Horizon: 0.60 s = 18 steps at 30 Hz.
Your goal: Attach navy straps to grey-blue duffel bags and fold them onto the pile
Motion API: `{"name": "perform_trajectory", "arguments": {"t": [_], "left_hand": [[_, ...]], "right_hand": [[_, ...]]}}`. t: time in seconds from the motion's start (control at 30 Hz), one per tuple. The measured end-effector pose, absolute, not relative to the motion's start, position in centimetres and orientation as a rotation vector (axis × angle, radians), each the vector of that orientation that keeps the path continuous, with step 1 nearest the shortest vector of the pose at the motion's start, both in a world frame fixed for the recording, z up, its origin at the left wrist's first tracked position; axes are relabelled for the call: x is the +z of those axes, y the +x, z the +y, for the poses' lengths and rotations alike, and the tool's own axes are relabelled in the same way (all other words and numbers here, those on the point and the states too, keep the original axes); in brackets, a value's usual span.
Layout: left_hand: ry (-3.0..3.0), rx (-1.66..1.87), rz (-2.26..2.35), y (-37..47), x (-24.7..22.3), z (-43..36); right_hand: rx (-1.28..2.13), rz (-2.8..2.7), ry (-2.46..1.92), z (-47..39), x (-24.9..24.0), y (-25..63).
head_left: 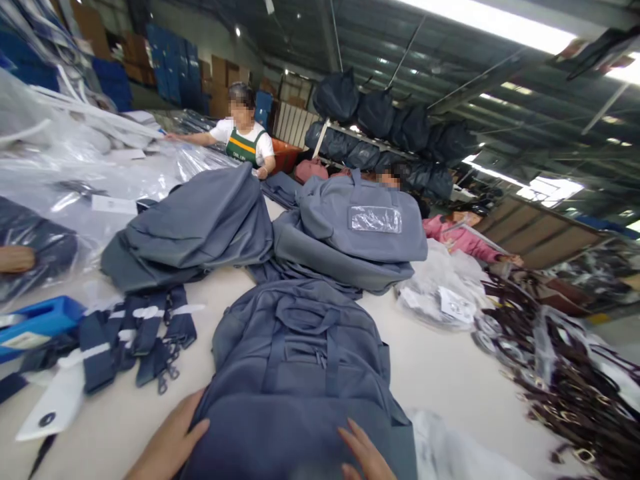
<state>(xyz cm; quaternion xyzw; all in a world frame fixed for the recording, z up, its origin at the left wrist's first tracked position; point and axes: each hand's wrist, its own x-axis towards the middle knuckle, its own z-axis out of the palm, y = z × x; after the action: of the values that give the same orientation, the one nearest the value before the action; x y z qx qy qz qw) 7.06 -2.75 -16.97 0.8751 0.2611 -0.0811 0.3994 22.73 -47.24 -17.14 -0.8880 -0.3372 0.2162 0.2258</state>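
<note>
A dark blue-grey travel bag [305, 373] lies on the pale table in front of me, its two carry handles folded over the top. My left hand [173, 433] rests along the bag's near left side, thumb apart from the fingers. On the near right part of the bag, my right hand [365, 453] lies with its fingers spread; the lower part of that hand is cut off by the frame edge. Behind this bag sit another grey bag [190, 227] on the left and a stack topped by a grey bag [370, 220] with a clear plastic pocket.
Navy straps [145, 333] with metal clips and a blue tape dispenser [40, 327] lie at left. Plastic-wrapped packets [443, 293] and a heap of dark brown straps [565, 380] are at right. A person in a green apron [245, 140] stands across the table; a pink sleeve [465, 240] reaches in.
</note>
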Motion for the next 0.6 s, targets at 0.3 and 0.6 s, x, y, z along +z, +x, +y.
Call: {"name": "perform_trajectory", "arguments": {"t": [0.3, 0.6], "left_hand": [[2.122, -0.338, 0.693, 9.2, -13.0, -3.2], [2.611, 0.16, 0.214, 8.9, -6.0, -10.7]], "right_hand": [[0.06, -0.144, -2.508, -51.8, -16.9, 25.1], [0.731, 0.228, -1.502, -40.2, -7.1, 25.3]]}}
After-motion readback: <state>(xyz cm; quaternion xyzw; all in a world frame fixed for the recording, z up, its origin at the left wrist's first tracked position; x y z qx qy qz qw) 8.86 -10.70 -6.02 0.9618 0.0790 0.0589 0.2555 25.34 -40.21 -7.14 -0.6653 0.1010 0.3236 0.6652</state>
